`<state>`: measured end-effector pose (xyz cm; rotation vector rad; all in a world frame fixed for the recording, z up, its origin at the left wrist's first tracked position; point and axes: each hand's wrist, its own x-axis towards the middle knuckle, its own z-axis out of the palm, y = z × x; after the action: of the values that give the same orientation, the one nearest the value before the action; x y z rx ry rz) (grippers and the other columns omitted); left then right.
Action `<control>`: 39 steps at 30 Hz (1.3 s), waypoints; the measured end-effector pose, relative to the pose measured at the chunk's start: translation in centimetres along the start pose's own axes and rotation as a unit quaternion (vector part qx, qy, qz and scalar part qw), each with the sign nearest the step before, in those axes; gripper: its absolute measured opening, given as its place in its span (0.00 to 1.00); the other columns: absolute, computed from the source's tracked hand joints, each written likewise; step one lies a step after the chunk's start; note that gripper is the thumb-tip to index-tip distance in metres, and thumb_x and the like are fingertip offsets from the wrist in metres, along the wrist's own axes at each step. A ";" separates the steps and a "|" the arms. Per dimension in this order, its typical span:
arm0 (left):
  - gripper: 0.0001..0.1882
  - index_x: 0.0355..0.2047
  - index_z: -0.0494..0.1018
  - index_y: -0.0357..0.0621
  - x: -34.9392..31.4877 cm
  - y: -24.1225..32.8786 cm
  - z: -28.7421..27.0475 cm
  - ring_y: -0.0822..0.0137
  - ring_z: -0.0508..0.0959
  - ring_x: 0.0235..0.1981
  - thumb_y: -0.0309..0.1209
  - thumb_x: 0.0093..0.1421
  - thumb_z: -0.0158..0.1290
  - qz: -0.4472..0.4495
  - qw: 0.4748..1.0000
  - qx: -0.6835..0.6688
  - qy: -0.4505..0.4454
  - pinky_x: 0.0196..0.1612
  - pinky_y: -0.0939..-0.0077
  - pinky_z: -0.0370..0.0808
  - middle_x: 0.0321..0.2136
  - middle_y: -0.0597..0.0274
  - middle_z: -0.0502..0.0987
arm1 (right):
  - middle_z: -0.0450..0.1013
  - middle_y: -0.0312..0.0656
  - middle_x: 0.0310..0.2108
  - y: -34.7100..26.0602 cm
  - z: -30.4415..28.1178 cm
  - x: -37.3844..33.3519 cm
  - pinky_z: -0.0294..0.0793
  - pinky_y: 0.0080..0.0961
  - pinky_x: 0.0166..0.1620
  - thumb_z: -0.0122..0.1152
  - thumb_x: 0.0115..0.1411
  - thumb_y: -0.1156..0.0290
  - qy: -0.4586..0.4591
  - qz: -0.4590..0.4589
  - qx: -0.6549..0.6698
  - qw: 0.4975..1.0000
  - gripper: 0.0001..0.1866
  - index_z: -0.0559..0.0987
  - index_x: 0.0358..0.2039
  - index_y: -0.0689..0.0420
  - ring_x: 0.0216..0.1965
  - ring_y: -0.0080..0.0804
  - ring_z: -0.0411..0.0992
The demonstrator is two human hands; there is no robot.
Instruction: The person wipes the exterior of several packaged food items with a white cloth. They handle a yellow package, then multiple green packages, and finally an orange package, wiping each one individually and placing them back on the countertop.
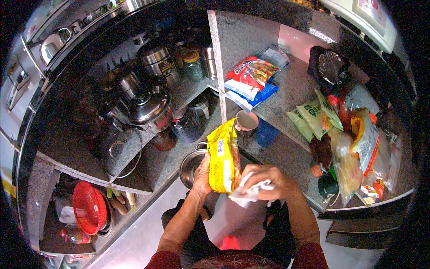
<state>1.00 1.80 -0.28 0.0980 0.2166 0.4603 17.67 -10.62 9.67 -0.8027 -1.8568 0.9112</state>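
Left hand [203,178] grips a yellow packet [222,163] bearing 1 barcode [221,147]; right hand [272,180] clenches white cloth [245,196].

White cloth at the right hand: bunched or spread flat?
Bunched: the white cloth is crumpled in folds in the right hand, beside the yellow packet.

Downward fisheye view, head-worn
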 end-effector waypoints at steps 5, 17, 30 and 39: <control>0.29 0.49 0.66 0.48 0.3 -0.7 -1.0 0.64 0.75 0.32 0.54 0.54 0.47 -0.092 0.995 -0.024 -0.029 0.36 0.66 0.75 0.37 0.61 0.75 | 0.70 0.45 0.33 0.5 0.1 -0.6 0.65 0.27 0.39 0.61 0.42 0.68 0.241 0.083 0.067 0.965 0.13 0.77 0.28 0.62 0.36 0.33 0.68; 0.22 0.49 0.64 0.47 -0.3 -4.6 -5.5 0.65 0.75 0.35 0.40 0.56 0.52 -0.171 0.985 0.007 0.038 0.38 0.71 0.74 0.38 0.59 0.73 | 0.69 0.41 0.40 2.7 0.1 0.7 0.67 0.25 0.42 0.62 0.42 0.78 0.397 0.066 -0.050 0.914 0.20 0.72 0.39 0.58 0.38 0.26 0.67; 0.18 0.49 0.64 0.47 0.8 -4.5 -6.2 0.68 0.69 0.46 0.32 0.58 0.49 -0.163 0.970 0.180 -0.015 0.49 0.68 0.67 0.45 0.61 0.69 | 0.74 0.38 0.29 2.9 -1.4 -0.3 0.72 0.20 0.35 0.61 0.48 0.76 0.334 0.121 -0.099 0.929 0.10 0.75 0.33 0.62 0.31 0.21 0.72; 0.37 0.52 0.59 0.35 -2.9 -2.9 1.6 0.69 0.70 0.43 0.33 0.44 0.63 0.075 0.743 0.665 0.011 0.46 0.75 0.68 0.42 0.57 0.71 | 0.72 0.45 0.28 4.5 -0.6 0.6 0.70 0.30 0.35 0.60 0.45 0.75 0.233 0.061 -0.227 0.944 0.09 0.75 0.29 0.62 0.30 0.38 0.72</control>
<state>0.12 -2.12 1.43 1.5430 0.5370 0.3848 18.74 -7.62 6.34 -1.3012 -1.6149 0.3117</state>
